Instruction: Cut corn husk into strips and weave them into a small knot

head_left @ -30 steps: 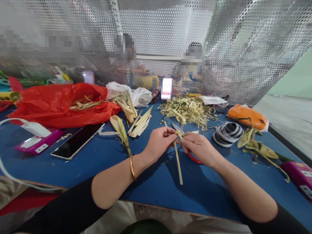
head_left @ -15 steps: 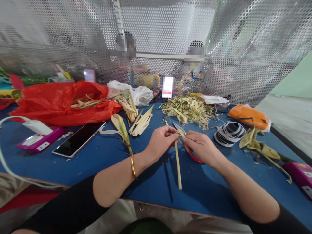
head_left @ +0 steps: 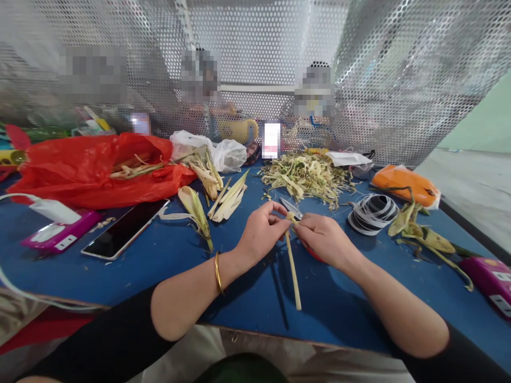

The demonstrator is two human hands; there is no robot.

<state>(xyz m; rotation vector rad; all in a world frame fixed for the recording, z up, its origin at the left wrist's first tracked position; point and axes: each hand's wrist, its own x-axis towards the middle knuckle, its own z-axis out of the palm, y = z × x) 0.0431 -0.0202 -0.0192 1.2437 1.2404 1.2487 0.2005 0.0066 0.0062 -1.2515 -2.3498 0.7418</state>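
at the near side of the blue table point(head_left: 247, 306), raised between both hands: a pale husk strip point(head_left: 294, 271), folded at the top and hanging loose toward the front edge. pinched near the fold by the left hand point(head_left: 259, 235), thumb against finger; held just beside by the right hand point(head_left: 326, 237), closed narrow on the same end. could split along the grain if pulled hard or gone dry, or spring undone if let go too soon by either thumb. hard to see: the exact turn of the fold, mostly covered by fingertips. just under and beyond, scissors point(head_left: 291, 207), with red handles point(head_left: 315, 255) mostly hidden by the right hand; cannot tell whether resting on the table or hooked by a finger, and could nick skin or husk if nudged. farther out, a husk point(head_left: 196, 213) to the left and a spool of pale cord point(head_left: 371, 213) to the right, apt to tangle if dragged. beyond, a heap of shredded husk point(head_left: 307, 175); last, a perforated screen point(head_left: 263, 48), with people point(head_left: 316, 93) behind too blurred to make out
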